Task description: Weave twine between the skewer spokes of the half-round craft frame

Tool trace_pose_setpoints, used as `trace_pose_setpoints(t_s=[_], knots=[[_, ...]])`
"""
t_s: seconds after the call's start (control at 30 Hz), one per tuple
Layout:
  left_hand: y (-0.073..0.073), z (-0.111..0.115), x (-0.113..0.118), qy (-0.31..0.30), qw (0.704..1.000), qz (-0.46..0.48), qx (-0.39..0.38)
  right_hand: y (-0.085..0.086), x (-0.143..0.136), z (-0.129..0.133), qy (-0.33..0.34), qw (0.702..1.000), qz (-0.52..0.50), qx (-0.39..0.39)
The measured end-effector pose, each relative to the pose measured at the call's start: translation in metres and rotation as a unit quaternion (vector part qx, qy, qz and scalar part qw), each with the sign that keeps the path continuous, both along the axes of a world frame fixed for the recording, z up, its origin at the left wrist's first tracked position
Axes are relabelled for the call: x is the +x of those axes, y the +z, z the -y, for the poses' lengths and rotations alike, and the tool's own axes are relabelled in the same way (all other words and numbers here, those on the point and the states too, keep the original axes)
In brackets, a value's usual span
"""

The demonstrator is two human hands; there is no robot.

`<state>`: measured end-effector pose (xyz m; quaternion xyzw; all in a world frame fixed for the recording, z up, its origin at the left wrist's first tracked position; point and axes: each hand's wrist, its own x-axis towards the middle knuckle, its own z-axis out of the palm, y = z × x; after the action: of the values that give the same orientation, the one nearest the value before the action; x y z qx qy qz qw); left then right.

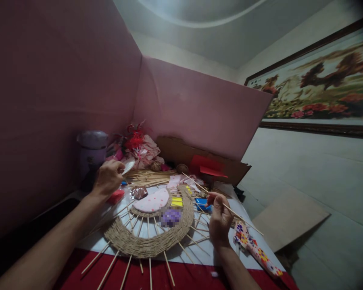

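Note:
My left hand is raised at the left, its fingers pinched on a small white disc with a ribbed edge; what exactly it is, I cannot tell. My right hand is closed around a thin wooden stick that slants from upper left to lower right. Between the hands lies a curved twine weaving with several sticks fanning out of it. Inside its curve are a pale dotted half-round pad, a yellow packet and a blurred purple thing.
A bundle of sticks lies behind the weaving. Around it are a brown packet, a blue packet, a flowered cloth strip and red paper. A lidded purple container stands back left, by pink panels.

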<state>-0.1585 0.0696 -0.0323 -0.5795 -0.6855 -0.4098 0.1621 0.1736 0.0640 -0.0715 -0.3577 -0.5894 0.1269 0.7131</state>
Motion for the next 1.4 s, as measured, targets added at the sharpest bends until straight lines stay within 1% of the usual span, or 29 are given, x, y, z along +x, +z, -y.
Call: trace_pose_setpoints(t_s=[0.1,0.23,0.57,0.73,0.93,1.1,1.4], knots=[[0.0,0.0,-0.001,-0.01,1.0,0.004,0.023,-0.003,0.001,0.0,-0.009,1.0,0.011,-0.002],[-0.005,-0.004,-0.001,-0.012,0.999,0.003,0.038,-0.006,0.003,-0.001,-0.011,1.0,0.011,-0.001],[-0.016,-0.012,0.004,-0.046,0.998,-0.022,0.032,-0.007,0.009,-0.011,-0.034,0.999,-0.004,-0.001],[-0.022,-0.014,0.002,-0.046,0.999,-0.015,0.024,-0.007,0.007,-0.01,-0.031,0.999,-0.016,-0.002],[-0.017,-0.01,0.0,-0.026,1.0,-0.007,-0.002,-0.004,0.005,-0.007,-0.021,1.0,-0.015,0.011],[-0.011,-0.007,0.001,-0.004,1.0,-0.009,-0.007,-0.001,0.004,-0.005,-0.011,1.0,-0.02,0.007],[-0.01,-0.004,0.003,0.002,1.0,-0.008,-0.005,0.004,0.0,-0.001,0.054,0.996,-0.076,-0.013]])
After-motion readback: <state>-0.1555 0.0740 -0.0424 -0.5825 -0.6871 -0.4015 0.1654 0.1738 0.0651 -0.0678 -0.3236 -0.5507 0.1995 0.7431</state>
